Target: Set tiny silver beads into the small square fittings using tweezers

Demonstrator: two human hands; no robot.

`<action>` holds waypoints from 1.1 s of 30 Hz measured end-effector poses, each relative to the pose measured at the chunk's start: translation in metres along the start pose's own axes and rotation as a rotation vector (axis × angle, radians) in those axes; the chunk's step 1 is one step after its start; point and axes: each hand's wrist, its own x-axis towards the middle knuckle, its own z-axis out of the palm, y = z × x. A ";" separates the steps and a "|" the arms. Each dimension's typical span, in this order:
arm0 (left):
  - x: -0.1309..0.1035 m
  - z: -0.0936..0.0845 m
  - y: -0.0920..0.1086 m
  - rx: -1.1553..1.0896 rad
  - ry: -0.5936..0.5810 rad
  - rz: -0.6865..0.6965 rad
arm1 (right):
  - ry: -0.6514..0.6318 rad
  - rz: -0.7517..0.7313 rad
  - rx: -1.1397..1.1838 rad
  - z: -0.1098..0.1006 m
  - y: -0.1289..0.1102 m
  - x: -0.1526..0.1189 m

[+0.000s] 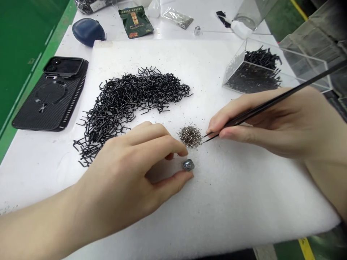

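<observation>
A small shiny metal block [188, 165] sits between the thumb and index finger of my left hand [130, 162], low over the white foam sheet [244, 202]. Black tweezers [260, 106] are pinched in my right hand [273, 124], their shaft slanting up to the right. The two tweezer tips are slightly apart, at the right edge of a little heap of tiny metal pieces [190, 136]. Beyond my left hand, a curved pile of short bent black pins [130, 94] spreads over the sheet.
A clear plastic box [303, 77] holding more black pieces stands at the right. A black phone [51, 94] and a dark blue rubber bulb [88, 31] lie at left. Toward the back are a green packet [135, 22], a clear bag [177, 17] and another metal block [197, 30].
</observation>
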 end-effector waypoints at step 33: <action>-0.003 0.001 -0.004 -0.071 -0.003 0.022 | -0.029 -0.004 0.012 0.000 0.002 0.002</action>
